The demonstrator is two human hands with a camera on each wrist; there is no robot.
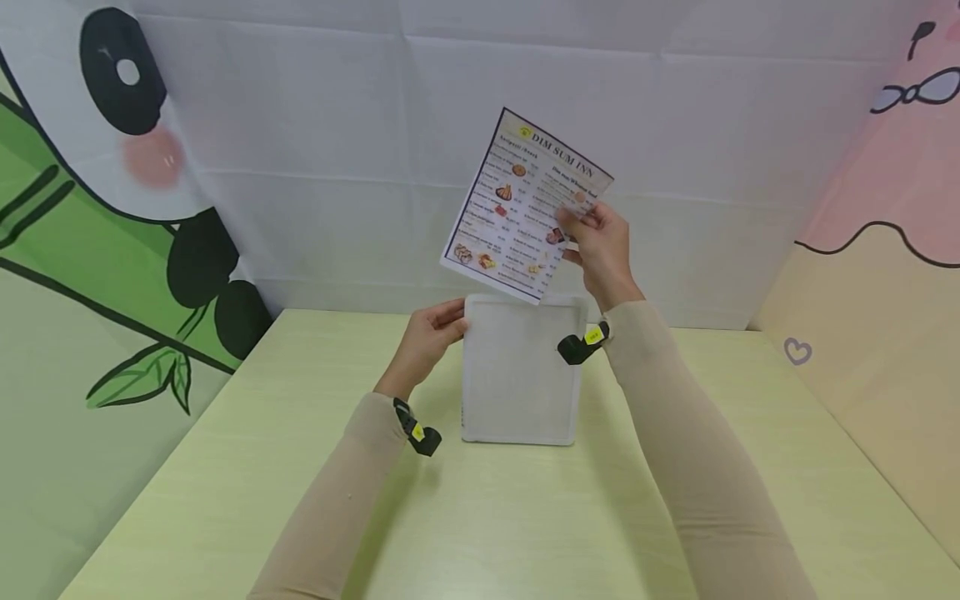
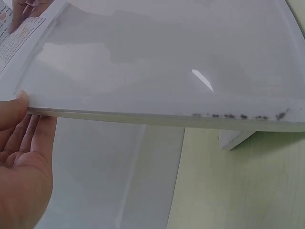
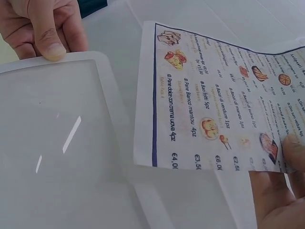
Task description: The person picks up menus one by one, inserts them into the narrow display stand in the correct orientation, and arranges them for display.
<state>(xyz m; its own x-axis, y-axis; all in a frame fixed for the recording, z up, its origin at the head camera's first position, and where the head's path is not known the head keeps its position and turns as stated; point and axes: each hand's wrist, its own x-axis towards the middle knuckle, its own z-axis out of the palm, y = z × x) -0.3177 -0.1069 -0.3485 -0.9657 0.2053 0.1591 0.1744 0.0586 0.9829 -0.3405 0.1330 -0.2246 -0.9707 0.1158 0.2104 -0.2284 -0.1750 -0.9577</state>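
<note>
A menu sheet headed "DIM SUM INN" (image 1: 517,200), printed with text and food pictures, is tilted in the air above a white-bordered display stand (image 1: 517,375). My right hand (image 1: 600,246) pinches the sheet at its right edge, thumb on the printed side. The stand is upright on the table, its panel blank and glossy, with dark specks along one edge in the left wrist view. With my left hand (image 1: 431,337) I grip the stand's upper left edge, thumb on the front and fingers behind. In the right wrist view the sheet's lower end hangs beside the stand's corner.
The stand is on a pale yellow-green table (image 1: 315,500). A creased white backdrop (image 1: 337,167) rises behind it, with a painted panda panel (image 1: 150,208) at left and a pink and cream panel (image 1: 877,275) at right. Each wrist wears a black camera (image 1: 425,437).
</note>
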